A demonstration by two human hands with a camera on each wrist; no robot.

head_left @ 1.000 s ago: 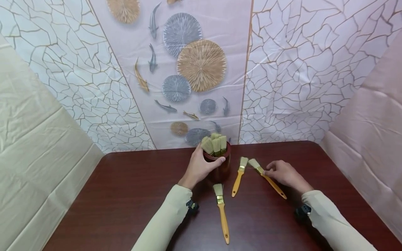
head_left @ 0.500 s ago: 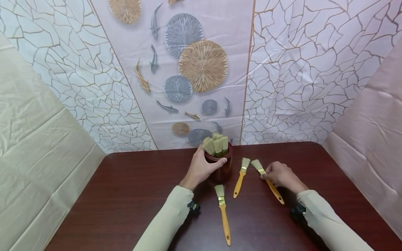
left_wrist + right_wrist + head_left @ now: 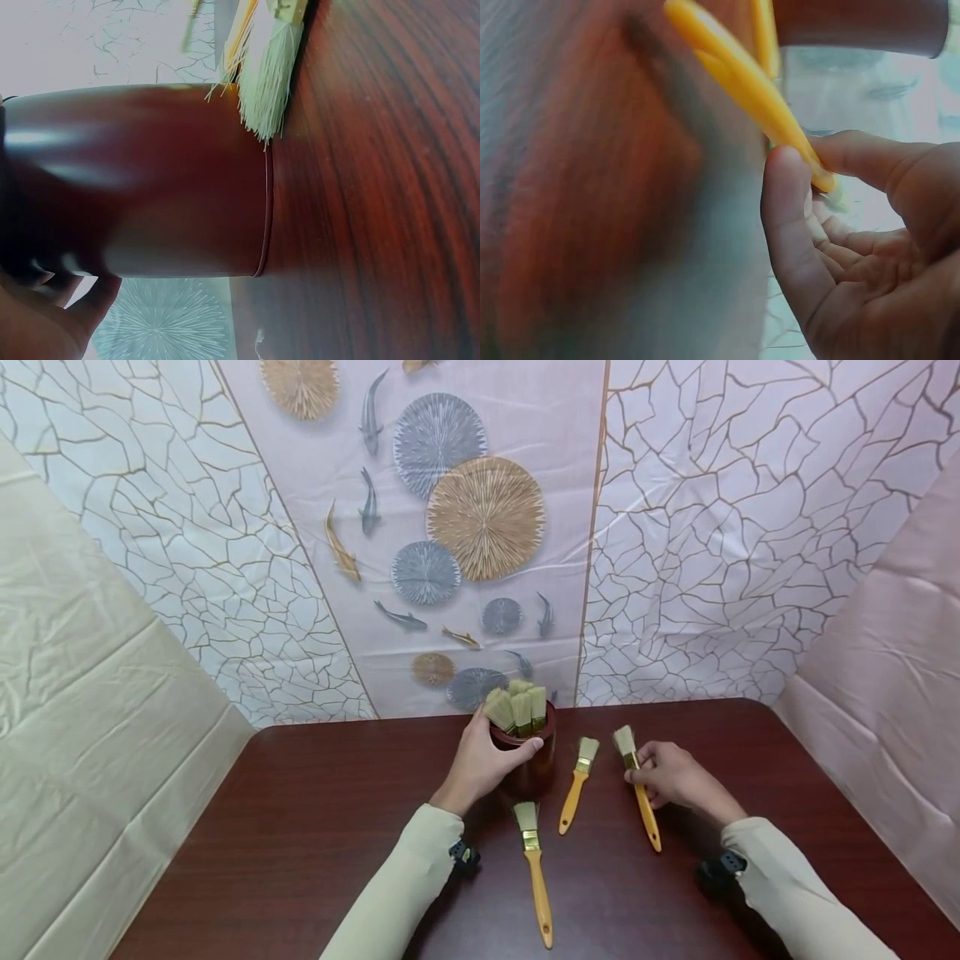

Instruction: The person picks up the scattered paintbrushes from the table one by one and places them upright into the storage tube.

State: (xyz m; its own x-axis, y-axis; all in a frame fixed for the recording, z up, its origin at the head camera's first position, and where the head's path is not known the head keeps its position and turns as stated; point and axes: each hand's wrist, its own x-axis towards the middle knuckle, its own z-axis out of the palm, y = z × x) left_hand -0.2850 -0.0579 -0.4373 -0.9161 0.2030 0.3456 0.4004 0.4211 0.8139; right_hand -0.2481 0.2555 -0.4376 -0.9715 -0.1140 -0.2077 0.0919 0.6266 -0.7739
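Note:
My left hand [image 3: 480, 757] grips the near-left rim and side of a dark red cylindrical pot [image 3: 150, 187], which holds several paintbrushes [image 3: 517, 708] with their pale bristles up. With thumb and fingers, my right hand [image 3: 678, 777] pinches a paintbrush [image 3: 647, 810] by the upper part of its yellow handle, bristles pointing away. In the right wrist view that yellow handle [image 3: 742, 82] stands off the blurred tabletop. A second paintbrush [image 3: 576, 789] lies just right of the pot, and a third paintbrush [image 3: 536, 881] lies in front of it.
The dark wooden table [image 3: 300, 827] has its back edge close behind the pot. Behind it hangs a patterned cloth [image 3: 480, 518]. Plain cloth panels flank the table at the left [image 3: 112, 735] and right [image 3: 885, 710].
The paintbrush at my right hand has gone from lying on the table to being held and has turned more upright in view. My left hand stays on the pot.

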